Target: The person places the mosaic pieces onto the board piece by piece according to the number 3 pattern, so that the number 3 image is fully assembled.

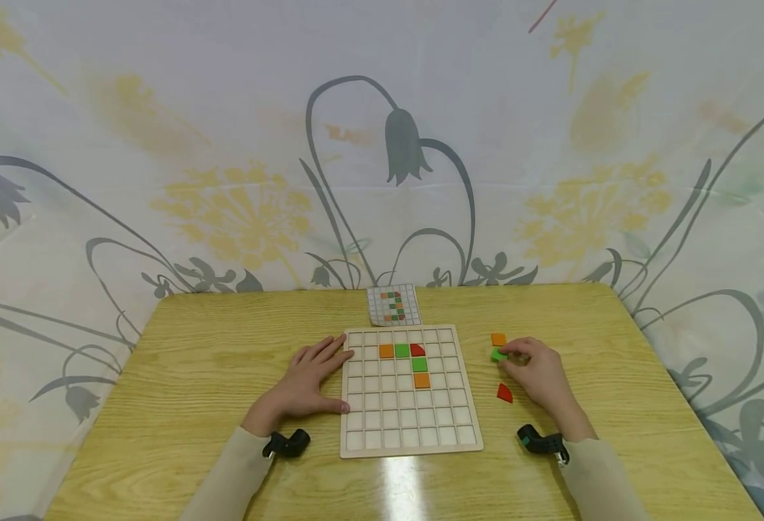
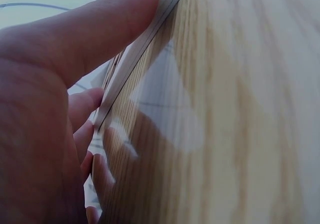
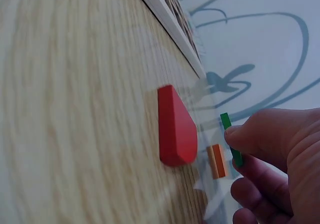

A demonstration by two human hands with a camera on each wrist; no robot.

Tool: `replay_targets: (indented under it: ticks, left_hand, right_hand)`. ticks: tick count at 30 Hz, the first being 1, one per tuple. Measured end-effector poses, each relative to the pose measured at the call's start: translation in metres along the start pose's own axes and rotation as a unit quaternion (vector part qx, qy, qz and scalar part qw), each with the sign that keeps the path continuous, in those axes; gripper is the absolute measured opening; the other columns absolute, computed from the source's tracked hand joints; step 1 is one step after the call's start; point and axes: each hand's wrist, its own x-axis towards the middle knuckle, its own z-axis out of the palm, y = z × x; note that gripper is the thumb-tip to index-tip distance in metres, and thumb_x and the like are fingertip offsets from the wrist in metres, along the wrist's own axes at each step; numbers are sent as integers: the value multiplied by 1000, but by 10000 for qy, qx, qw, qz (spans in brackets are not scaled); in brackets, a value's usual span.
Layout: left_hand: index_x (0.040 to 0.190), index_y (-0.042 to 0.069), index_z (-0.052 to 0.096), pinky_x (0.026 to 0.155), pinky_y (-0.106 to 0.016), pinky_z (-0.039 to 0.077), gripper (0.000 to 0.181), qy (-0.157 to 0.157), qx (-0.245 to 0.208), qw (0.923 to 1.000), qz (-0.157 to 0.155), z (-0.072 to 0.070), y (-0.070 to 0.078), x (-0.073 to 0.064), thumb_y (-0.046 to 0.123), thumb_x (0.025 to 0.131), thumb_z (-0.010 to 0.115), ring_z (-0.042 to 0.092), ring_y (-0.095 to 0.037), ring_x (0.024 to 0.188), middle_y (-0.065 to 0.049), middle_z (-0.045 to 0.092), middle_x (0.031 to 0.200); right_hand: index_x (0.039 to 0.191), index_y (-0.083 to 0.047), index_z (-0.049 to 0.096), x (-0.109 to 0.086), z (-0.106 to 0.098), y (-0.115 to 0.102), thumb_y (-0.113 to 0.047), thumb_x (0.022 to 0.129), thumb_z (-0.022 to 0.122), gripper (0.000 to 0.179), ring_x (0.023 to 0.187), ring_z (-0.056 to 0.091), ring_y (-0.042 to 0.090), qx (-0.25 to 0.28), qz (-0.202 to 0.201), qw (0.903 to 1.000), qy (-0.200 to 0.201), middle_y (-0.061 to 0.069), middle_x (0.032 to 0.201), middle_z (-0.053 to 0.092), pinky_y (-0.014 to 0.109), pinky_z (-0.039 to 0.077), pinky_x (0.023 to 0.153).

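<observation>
A pale wooden grid board [image 1: 382, 420] lies on the table, with orange, green and red tiles in some of its upper squares. My left hand [image 1: 307, 380] rests at the board's left edge, fingers spread, its thumb and fingertips touching the frame. To the right of the board, my right hand [image 1: 540, 373] pinches a green tile [image 3: 233, 146] between thumb and fingers. The right wrist view shows that tile raised off the table. Beyond it lies an orange tile [image 1: 498, 339]. Nearer to me is a red tile [image 1: 504, 393] with one rounded corner.
Behind the board lies a paper card [image 1: 375, 311] printed with a grid and a coloured pattern. A floral-patterned cloth [image 1: 239, 145] hangs along the far edge of the wooden table [image 1: 213, 347]. Each wrist wears a black camera mount.
</observation>
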Motion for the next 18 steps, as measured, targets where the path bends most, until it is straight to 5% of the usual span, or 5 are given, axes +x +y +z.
replay_targets:
  ticks: [18]
  left_hand:
    - [158,18,31,113,-62,7,98,-9,-19,10000,42,1,-2,0,61,81,73,5,-31,152,-4,10,167]
  right_hand:
    - [99,-8,77,-3,13,-22,-8,86,77,13,99,61,31,77,-376,9990,-226,11,109,67,45,48,79]
